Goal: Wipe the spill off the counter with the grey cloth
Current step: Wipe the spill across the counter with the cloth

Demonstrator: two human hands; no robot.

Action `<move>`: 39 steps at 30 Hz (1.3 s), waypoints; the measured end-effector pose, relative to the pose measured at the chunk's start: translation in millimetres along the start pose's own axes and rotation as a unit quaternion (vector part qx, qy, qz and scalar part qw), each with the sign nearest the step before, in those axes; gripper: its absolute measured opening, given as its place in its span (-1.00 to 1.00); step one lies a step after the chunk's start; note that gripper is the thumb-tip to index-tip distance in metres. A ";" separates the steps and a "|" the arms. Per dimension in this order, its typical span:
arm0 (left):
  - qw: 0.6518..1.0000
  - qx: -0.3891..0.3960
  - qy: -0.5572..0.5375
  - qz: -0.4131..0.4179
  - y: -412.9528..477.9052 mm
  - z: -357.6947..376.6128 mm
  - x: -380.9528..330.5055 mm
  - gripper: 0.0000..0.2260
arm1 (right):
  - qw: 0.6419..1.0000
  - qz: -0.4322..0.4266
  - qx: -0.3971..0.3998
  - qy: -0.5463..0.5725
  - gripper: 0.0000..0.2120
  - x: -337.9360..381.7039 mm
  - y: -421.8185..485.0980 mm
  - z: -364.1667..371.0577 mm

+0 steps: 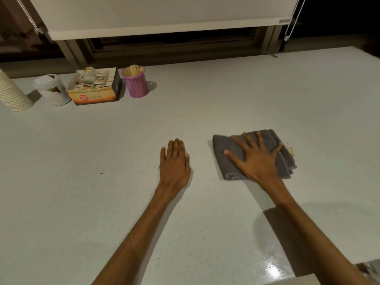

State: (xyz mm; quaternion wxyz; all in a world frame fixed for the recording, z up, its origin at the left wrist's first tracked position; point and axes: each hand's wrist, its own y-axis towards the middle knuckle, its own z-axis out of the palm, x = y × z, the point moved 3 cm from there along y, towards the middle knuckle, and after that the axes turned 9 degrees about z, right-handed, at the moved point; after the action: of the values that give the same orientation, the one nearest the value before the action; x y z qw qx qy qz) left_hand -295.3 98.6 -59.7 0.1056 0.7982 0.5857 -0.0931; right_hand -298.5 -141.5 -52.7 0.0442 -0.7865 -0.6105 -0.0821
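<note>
A folded grey cloth (284, 161) lies flat on the white counter (205, 99), right of centre. My right hand (255, 159) presses down on it with fingers spread wide. A small yellowish spill (291, 150) shows at the cloth's right edge, partly under it. My left hand (174, 161) rests flat on the bare counter to the left of the cloth, fingers together, holding nothing.
At the back left stand a purple mesh cup of wooden sticks (136, 82), an open box of sachets (96, 87), a white jar (53, 90) and a stack of paper cups (12, 93). A window frame and roller blind (164, 17) run behind. A wet shiny patch (271, 266) lies at the near right.
</note>
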 end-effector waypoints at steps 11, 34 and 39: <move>1.000 0.008 0.009 0.026 15.8 3.6 -26.4 -0.53 | 0.999 0.029 0.008 0.015 -0.26 -10.1 14.2 -5.7; 0.995 0.002 -0.017 0.103 44.4 23.8 -57.3 -0.53 | 0.999 0.049 -0.011 0.014 -0.28 -95.9 41.0 -19.1; 0.996 0.005 -0.001 0.093 63.5 28.2 -75.3 -0.52 | 0.999 0.026 -0.019 0.013 -0.23 -56.5 37.5 -6.4</move>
State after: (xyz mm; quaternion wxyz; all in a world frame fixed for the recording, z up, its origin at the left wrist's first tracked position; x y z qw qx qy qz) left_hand -257.6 3.3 -62.5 0.1103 0.8497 0.5083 -0.0869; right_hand -276.3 -205.9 -55.7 0.0394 -0.8015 -0.5879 -0.1024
